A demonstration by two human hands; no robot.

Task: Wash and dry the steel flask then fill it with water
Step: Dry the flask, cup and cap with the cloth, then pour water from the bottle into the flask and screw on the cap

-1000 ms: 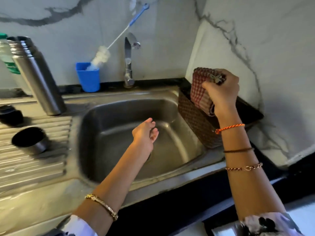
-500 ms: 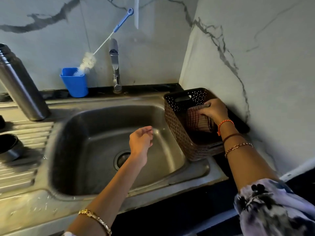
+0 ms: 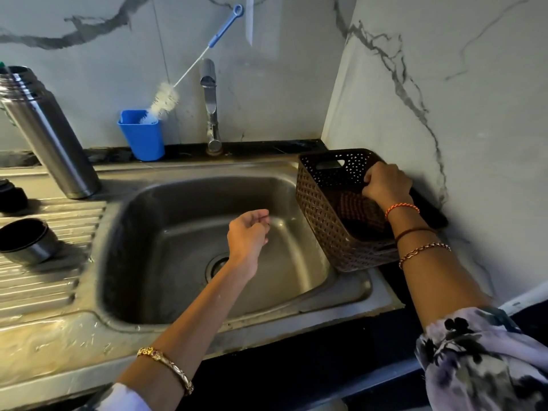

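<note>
Fingers of the right hand [image 3: 385, 185] curl inside the brown woven basket [image 3: 320, 215]; left hand [image 3: 248, 235] hangs loosely curled. Tall steel flask [image 3: 50, 134] looks rigid, likely slippery: grip mid-body.

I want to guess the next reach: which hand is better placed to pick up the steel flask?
Probably the left hand: it hangs free over the sink, on the side of the flask. The right hand is across at the basket.

My steel sink unit [image 3: 53, 336] carries the flask [image 3: 50, 137], its cup [image 3: 28, 241] — and a brown basket [image 3: 323, 221] at right.
</note>
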